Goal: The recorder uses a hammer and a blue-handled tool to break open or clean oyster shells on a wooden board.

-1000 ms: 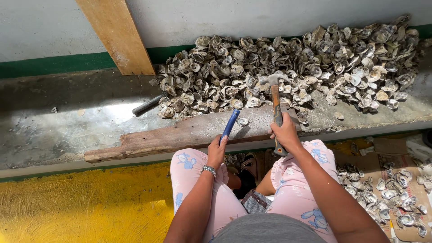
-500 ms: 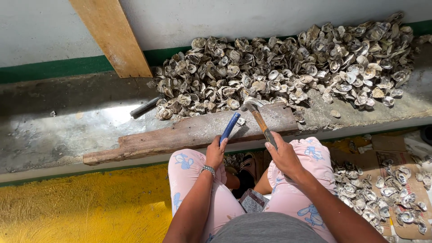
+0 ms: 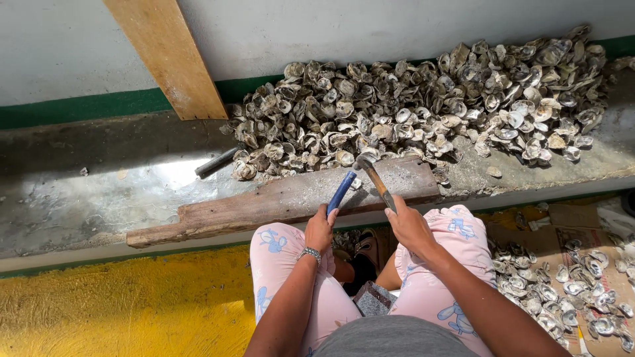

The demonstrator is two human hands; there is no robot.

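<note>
head view: hammer (image 3: 374, 177) head and blue-handled tool (image 3: 341, 192) tip meet above both grips.

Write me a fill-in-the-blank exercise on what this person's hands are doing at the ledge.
1. The right hand grips a wooden-handled hammer, its head down on the weathered wooden ____.
2. The left hand holds a tool with a ____ handle.
3. The big heap of grey oyster shells lies on the concrete ledge, against the ____.
4. A metal bracelet sits on the ____ wrist.

Missing words: plank; blue; wall; left
</note>
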